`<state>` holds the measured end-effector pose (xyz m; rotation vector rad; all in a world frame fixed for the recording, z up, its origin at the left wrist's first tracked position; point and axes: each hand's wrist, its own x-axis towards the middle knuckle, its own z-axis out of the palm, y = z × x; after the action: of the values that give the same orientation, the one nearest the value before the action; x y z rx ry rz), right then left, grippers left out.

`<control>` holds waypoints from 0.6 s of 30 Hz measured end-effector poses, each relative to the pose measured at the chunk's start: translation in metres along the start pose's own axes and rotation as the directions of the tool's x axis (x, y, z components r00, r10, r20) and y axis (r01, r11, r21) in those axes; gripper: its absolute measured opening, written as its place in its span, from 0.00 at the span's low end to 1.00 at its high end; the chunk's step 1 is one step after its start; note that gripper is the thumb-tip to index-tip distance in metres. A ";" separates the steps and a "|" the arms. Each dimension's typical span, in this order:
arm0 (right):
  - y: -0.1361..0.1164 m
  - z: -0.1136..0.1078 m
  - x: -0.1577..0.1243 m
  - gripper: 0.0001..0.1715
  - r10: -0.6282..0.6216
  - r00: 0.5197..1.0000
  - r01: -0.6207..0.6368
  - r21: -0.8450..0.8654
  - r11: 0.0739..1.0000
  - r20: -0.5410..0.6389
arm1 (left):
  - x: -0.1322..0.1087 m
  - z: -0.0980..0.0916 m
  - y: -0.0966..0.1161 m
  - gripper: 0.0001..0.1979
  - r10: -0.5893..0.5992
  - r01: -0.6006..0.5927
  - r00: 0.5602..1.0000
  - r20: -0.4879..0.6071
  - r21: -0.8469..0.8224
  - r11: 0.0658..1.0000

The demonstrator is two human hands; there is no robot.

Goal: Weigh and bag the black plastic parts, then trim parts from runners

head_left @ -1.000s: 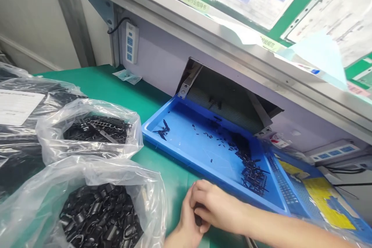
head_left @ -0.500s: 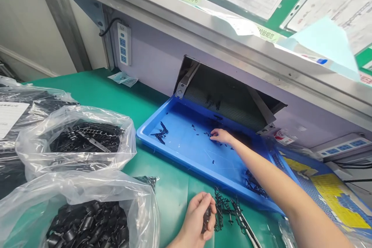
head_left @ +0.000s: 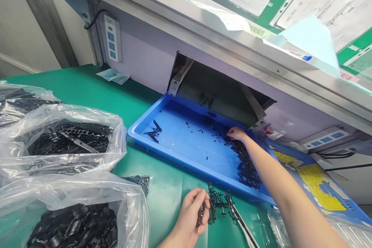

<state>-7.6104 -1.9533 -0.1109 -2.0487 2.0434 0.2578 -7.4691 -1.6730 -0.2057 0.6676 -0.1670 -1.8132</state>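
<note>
**Black plastic pieces handled at a blue tray**

Bagged black plastic parts (head_left: 69,143) are heaped at left. A dark piece (head_left: 200,214) is clamped in the curled left hand (head_left: 188,215), just beside a black plastic runner (head_left: 217,203) on the green mat (head_left: 162,190). The right hand (head_left: 236,133) is extended, fingers together, to the loose black pieces (head_left: 247,168) in the blue tray (head_left: 180,143) (any grip there cannot be told).

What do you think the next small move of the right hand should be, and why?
I would probably pinch a few black plastic pieces with the right hand, since it sits right at the edge of their heap in the blue tray, while the left hand already holds a dark piece low over the green mat.
</note>
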 end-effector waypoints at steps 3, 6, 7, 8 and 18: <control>-0.003 0.011 0.002 0.09 -0.031 0.999 0.031 -0.025 0.999 0.013 | 0.000 0.000 -0.001 0.25 0.002 -0.002 1.000 0.004 0.007 1.000; -0.007 0.015 0.005 0.09 -0.065 0.998 0.065 -0.047 0.997 0.013 | 0.000 -0.001 -0.001 0.24 -0.002 0.002 1.000 0.001 0.011 1.000; -0.007 0.015 0.005 0.09 -0.073 0.997 0.073 -0.049 0.996 0.008 | 0.000 -0.001 -0.001 0.24 -0.005 0.005 1.000 -0.001 0.011 1.000; -0.006 0.014 0.005 0.09 -0.078 0.997 0.078 -0.047 0.996 0.003 | 0.000 -0.001 -0.001 0.24 -0.009 0.009 1.000 -0.001 0.010 1.000; -0.036 -0.022 -0.063 0.05 -0.303 0.953 0.298 0.190 0.935 -0.004 | 0.004 -0.004 -0.001 0.21 -0.046 0.047 0.999 0.013 -0.103 0.994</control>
<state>-7.5761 -1.8999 -0.0699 -2.1840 1.6364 0.0315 -7.4686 -1.6752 -0.2104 0.5930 -0.0648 -1.8572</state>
